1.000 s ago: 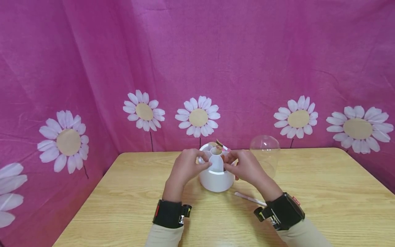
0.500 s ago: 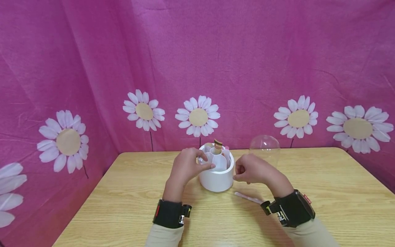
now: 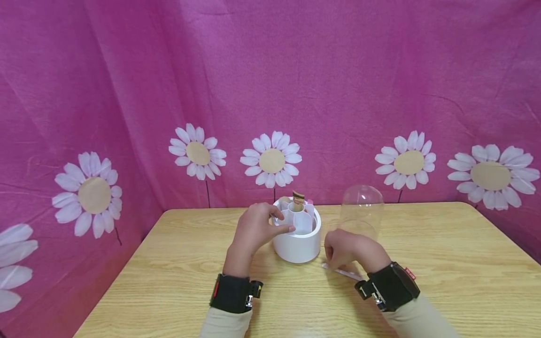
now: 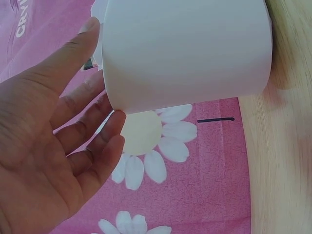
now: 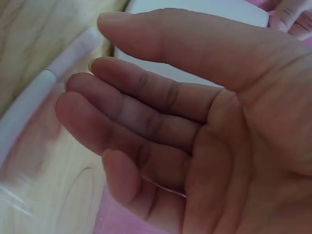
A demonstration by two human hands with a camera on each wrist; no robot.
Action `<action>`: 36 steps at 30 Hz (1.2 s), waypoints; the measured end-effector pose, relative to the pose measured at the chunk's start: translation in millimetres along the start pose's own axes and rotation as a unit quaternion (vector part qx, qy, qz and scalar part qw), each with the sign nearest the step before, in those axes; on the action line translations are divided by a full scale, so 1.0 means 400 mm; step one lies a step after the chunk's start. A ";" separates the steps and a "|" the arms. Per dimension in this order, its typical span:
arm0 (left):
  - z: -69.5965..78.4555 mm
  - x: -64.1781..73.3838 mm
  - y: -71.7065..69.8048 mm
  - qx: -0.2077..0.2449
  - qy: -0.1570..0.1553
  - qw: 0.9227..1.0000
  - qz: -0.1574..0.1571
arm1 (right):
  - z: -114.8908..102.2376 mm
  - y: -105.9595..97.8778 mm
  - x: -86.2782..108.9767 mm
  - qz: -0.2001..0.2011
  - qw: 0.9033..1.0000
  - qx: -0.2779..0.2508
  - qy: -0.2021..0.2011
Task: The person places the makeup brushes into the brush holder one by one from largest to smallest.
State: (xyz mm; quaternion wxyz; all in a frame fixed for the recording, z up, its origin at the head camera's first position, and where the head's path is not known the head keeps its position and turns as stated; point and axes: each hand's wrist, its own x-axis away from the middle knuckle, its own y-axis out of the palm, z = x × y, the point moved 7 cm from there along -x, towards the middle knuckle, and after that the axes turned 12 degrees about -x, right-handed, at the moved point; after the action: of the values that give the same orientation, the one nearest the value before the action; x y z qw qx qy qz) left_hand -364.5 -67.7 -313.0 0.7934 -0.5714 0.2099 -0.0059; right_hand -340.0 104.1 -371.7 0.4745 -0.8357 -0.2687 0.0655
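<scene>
A round white organizer (image 3: 297, 248) with inner compartments stands upright on the table. My left hand (image 3: 255, 230) spreads over its near left rim, with relaxed fingers and the thumb at the rim in the left wrist view. A tan item with dark stripes (image 3: 298, 201) sticks up from the central tube, and a pink-tipped item (image 3: 310, 203) shows at the right. My right hand (image 3: 348, 247) hovers just above a slender white stick (image 5: 31, 105) with a pale pink end. In the right wrist view its fingers curve loosely, the thumb is apart, and nothing lies between them.
A clear dome cover (image 3: 362, 209) stands on the table behind my right hand. The wooden table (image 3: 177, 277) ends at the back against a pink cloth (image 3: 329, 94) printed with daisies.
My right hand has left the organizer, moving right and then down to the stick. My left hand has hardly moved at the rim. The tan striped item now stands straighter in the tube.
</scene>
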 end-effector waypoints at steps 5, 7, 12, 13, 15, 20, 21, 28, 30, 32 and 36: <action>0.001 -0.001 -0.001 0.004 0.002 1.000 0.001 | 0.012 0.016 -0.002 -0.002 1.000 0.012 0.029; 0.002 0.000 -0.003 0.003 0.004 1.000 0.004 | 0.014 0.020 -0.001 -0.004 0.999 0.013 0.037; 0.004 0.000 -0.013 0.002 0.005 1.000 0.019 | 0.018 0.027 0.000 -0.015 0.998 0.007 0.062; 0.005 -0.001 -0.015 0.001 0.006 1.000 0.025 | 0.019 0.028 -0.001 -0.017 0.998 0.007 0.065; 0.005 -0.001 -0.019 0.000 0.005 0.999 0.035 | 0.018 0.029 -0.001 -0.020 0.998 0.010 0.066; 0.005 -0.003 -0.024 -0.010 0.000 0.998 0.054 | 0.014 0.030 -0.001 -0.019 0.998 0.009 0.053; 0.004 -0.003 -0.024 -0.011 -0.003 0.998 0.057 | 0.012 0.029 -0.001 -0.016 0.999 0.007 0.049; -0.004 -0.005 -0.027 -0.015 -0.020 0.997 0.080 | -0.021 0.017 0.001 -0.006 1.000 -0.002 -0.028; -0.005 -0.004 -0.025 -0.019 -0.021 0.997 0.078 | -0.031 0.013 0.003 -0.006 0.999 -0.009 -0.049; -0.005 -0.004 -0.023 -0.022 -0.023 0.997 0.073 | -0.040 0.010 0.004 -0.007 0.998 -0.017 -0.066; -0.006 -0.004 -0.021 -0.029 -0.025 0.997 0.068 | -0.055 0.002 0.007 -0.009 0.995 -0.028 -0.092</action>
State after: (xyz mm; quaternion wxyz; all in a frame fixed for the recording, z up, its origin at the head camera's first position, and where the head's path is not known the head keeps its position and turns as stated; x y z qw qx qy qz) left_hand -364.7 -72.4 -305.6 0.7804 -0.5781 0.2282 0.0685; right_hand -329.1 88.4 -360.0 0.4244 -0.8368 -0.3206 0.1303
